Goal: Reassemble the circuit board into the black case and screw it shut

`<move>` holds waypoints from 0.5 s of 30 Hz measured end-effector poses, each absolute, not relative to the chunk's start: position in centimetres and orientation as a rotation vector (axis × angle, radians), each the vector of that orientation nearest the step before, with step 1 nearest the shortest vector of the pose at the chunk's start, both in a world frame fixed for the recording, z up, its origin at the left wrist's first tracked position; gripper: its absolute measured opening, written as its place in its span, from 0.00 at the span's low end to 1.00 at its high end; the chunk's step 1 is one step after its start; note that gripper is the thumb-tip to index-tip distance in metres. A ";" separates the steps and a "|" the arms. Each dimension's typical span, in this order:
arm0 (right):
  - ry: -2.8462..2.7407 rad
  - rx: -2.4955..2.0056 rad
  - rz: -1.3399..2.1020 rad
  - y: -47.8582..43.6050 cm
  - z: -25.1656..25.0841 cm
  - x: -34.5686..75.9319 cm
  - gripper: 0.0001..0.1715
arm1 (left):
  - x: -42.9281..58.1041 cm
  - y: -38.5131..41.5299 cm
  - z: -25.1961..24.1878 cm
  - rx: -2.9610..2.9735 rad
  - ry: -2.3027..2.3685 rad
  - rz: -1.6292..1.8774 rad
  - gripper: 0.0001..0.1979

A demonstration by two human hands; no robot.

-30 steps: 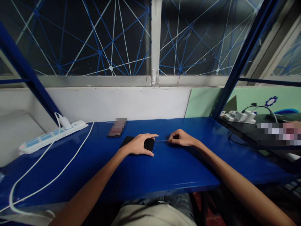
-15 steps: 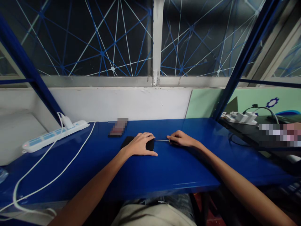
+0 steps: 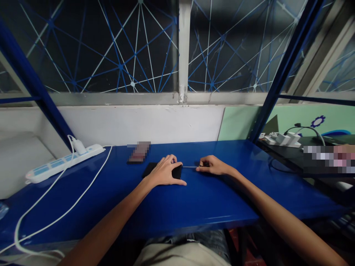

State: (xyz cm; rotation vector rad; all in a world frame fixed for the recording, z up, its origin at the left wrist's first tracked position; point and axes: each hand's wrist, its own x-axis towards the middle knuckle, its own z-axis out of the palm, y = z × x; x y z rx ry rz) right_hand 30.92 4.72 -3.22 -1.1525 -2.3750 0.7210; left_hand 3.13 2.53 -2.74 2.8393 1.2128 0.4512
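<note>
A flat black box-like object lies on the blue table, partly covered by my left hand. That hand spans it and holds it down, fingers over the far side and thumb stretched along the near side. My right hand is closed around the handle of a thin screwdriver. Its metal shaft runs level to the left, with the tip at the right edge of the black object. Most of the handle is hidden in my fingers. I cannot make out any screw at the tip.
Behind my left hand lies a phone-like slab, blurred out. A white power strip with a plug stands at the left, and its white cable loops over the table. Blue frame posts rise on both sides. Chargers sit at the right.
The fingers of my right hand have shifted their grip on the screwdriver handle, with the wrist slightly turned. My left hand and the black object stay nearly still. The view has tilted slightly.
</note>
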 end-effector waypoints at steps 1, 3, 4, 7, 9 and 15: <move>-2.367 -1.152 0.690 4.8 -3.3 30.9 0.23 | 3.1 2.5 -2.7 2.837 1.215 0.444 0.43; -2.362 -1.163 0.628 4.8 -3.5 30.9 0.22 | 3.1 2.5 -2.7 2.834 1.222 0.431 0.44; -2.365 -1.171 0.607 4.8 -3.5 30.9 0.21 | 3.1 2.4 -2.6 2.833 1.225 0.424 0.44; -2.379 -1.186 0.576 4.6 -3.4 30.6 0.21 | 3.3 2.2 -2.4 2.831 1.248 0.405 0.45; -2.365 -1.185 0.566 4.4 -3.1 30.5 0.20 | 3.5 2.2 -2.4 2.826 1.279 0.406 0.45; -2.361 -1.133 0.612 4.5 -2.6 31.0 0.18 | 3.6 2.2 -2.6 2.820 1.295 0.438 0.45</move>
